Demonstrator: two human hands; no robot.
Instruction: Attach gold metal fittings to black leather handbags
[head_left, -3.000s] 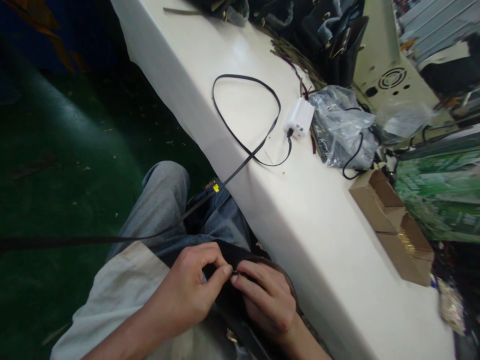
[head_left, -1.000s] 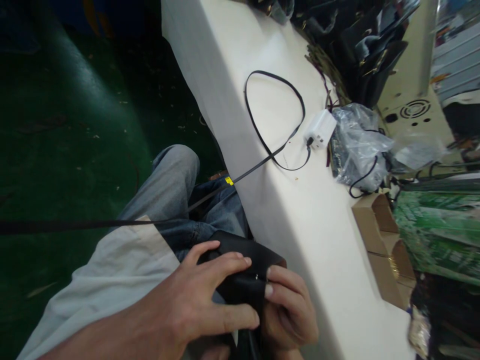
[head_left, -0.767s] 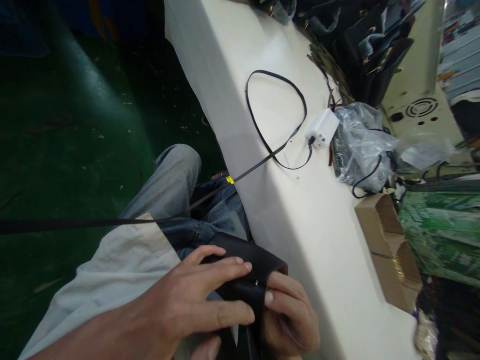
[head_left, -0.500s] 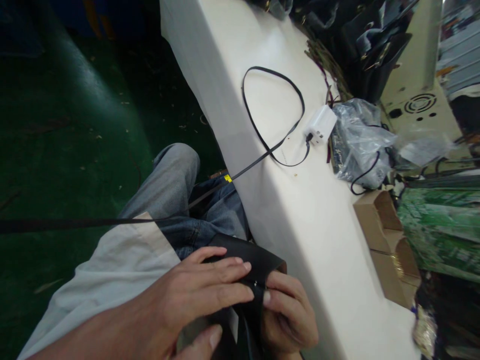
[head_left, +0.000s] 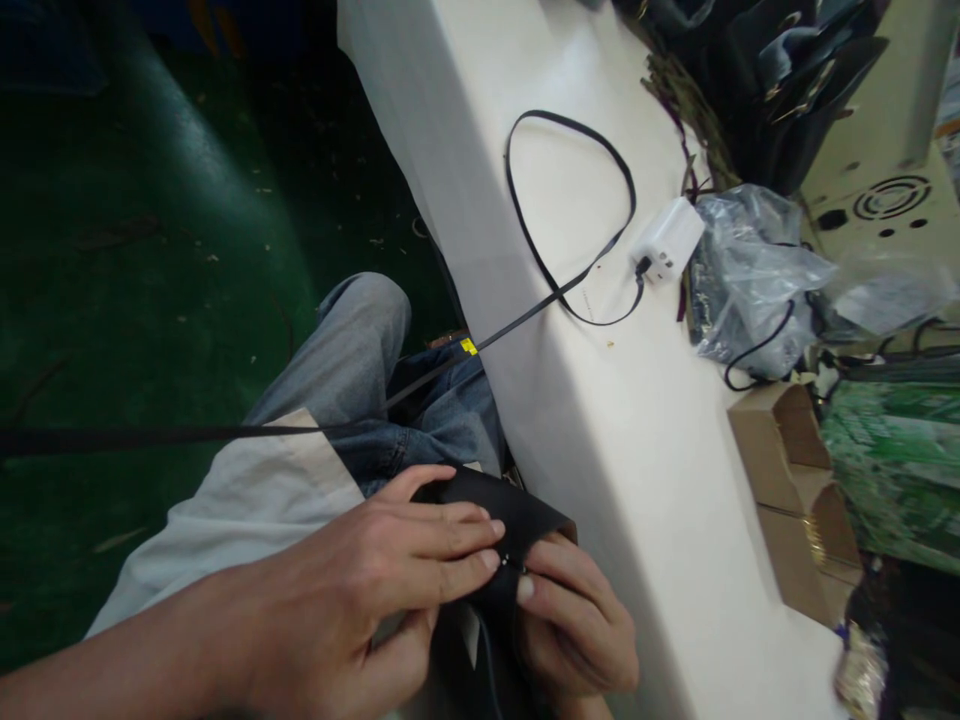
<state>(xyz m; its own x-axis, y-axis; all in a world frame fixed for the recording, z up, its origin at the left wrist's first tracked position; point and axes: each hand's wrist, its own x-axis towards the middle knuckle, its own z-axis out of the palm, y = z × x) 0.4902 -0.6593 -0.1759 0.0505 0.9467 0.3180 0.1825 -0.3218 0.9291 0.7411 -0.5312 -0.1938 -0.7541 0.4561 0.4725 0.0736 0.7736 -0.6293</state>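
Note:
A black leather piece [head_left: 495, 505] lies in my lap, with one edge curled up at its right end. Small shiny specks [head_left: 505, 561] show on it between my hands. My left hand [head_left: 375, 580] lies over the piece from the left, its fingers pressed on the surface and its thumb bent in below them. From the other side, my right hand [head_left: 574, 620] pinches the piece near the curled edge, with fingers tucked under the curl. A pale strip [head_left: 471, 637] shows among the dark folds below. Much of the piece is hidden by my hands.
A white-covered table [head_left: 637, 450] runs along the right. On it are a white charger [head_left: 667, 240] with a looped black cable [head_left: 630, 175], clear plastic bags [head_left: 765, 270] and a cardboard box [head_left: 802, 510]. Black bags [head_left: 795, 100] are piled behind. The cable crosses above my lap.
My left thumb has drawn in closer to its fingers. The left fingertips have shifted slightly, showing more of the shiny specks. The right hand keeps its pinch; the whole view has swung a little.

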